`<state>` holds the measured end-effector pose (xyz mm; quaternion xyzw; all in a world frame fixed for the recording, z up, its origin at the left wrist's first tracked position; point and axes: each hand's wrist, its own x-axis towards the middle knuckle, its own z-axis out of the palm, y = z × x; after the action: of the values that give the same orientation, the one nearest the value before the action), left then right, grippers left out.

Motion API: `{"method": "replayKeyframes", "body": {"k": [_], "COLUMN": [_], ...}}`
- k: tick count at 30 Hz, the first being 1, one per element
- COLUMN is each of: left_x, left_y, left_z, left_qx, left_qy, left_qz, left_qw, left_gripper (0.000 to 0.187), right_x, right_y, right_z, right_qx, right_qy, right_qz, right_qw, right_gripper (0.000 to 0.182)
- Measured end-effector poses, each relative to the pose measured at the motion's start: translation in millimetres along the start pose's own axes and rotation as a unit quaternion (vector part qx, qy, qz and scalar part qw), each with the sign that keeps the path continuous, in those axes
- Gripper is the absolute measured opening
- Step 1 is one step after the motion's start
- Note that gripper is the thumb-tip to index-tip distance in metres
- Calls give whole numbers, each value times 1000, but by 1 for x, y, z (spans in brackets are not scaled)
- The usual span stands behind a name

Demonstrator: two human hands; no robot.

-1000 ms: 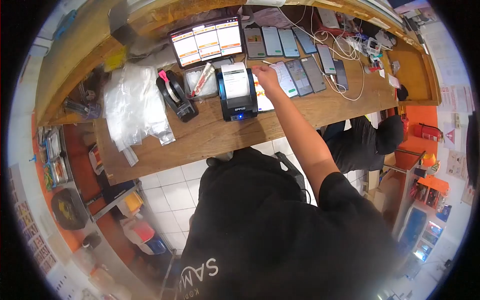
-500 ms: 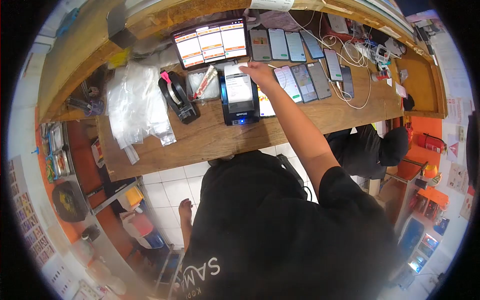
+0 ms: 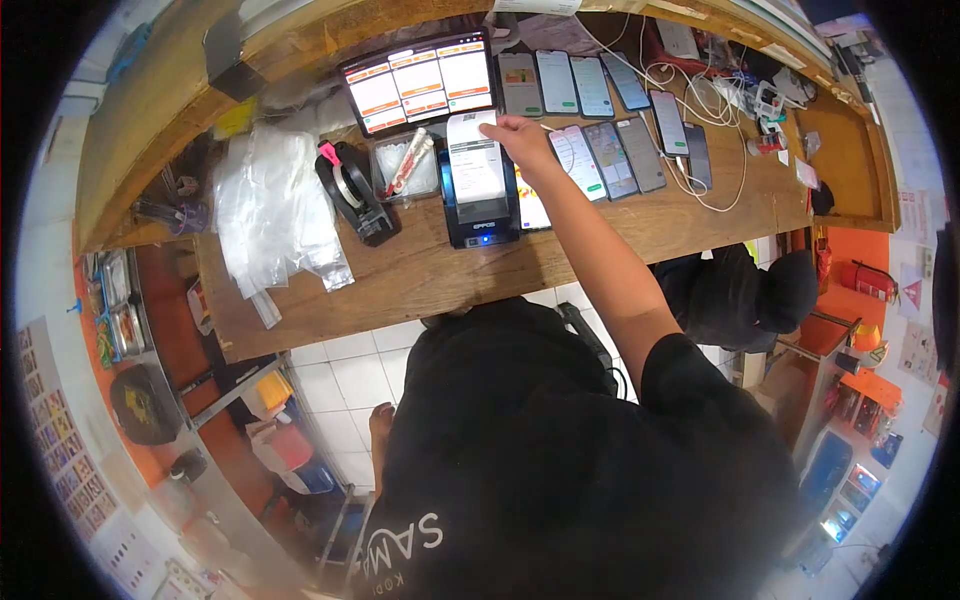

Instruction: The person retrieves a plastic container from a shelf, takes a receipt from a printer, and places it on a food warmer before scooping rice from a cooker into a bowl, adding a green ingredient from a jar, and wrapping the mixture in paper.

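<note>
A printed receipt [image 3: 473,160] sticks up out of a black receipt printer [image 3: 482,228] with a lit blue light. At the paper's upper right edge, my right hand [image 3: 520,138] is closed, pinching it between thumb and fingers. Part of the receipt is still inside the printer. My left hand [image 3: 381,420] hangs low beside my body over the tiled floor. It touches nothing that I can see, and its fingers are too small and partly hidden to read. Left of the printer stand a clear plastic tub [image 3: 408,172] holding a tube and a black tape dispenser [image 3: 356,195].
A tablet [image 3: 418,85] stands behind the printer. Several phones [image 3: 609,160] lie to the right, among white charging cables [image 3: 735,175]. Clear plastic bags [image 3: 275,210] cover the left of the wooden table [image 3: 420,280]. A dark bag-like bundle [image 3: 740,300] is below its right edge.
More of the receipt has come out of the printer, with a square code now showing near its top. My right hand stays on it, slightly higher. The left hand has drawn closer to my body.
</note>
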<state>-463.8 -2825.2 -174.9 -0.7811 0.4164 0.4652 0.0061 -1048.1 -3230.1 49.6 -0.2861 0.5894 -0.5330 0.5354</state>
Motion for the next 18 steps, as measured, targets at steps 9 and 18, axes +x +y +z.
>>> {"method": "replayKeyframes", "body": {"k": [9,18], "left_x": [9,-82], "left_y": [-7,334], "left_z": [-11,-97], "left_qx": [140,-194], "left_qy": [56,58], "left_qz": [289,219], "left_qw": [945,955], "left_gripper": [26,13], "right_x": [-76,-179], "right_y": [-21,31], "right_z": [-19,55], "right_qx": [-114,-274], "right_qy": [-63,-164], "right_qz": [-36,-283], "right_qw": [991,905], "right_gripper": [19,58]}}
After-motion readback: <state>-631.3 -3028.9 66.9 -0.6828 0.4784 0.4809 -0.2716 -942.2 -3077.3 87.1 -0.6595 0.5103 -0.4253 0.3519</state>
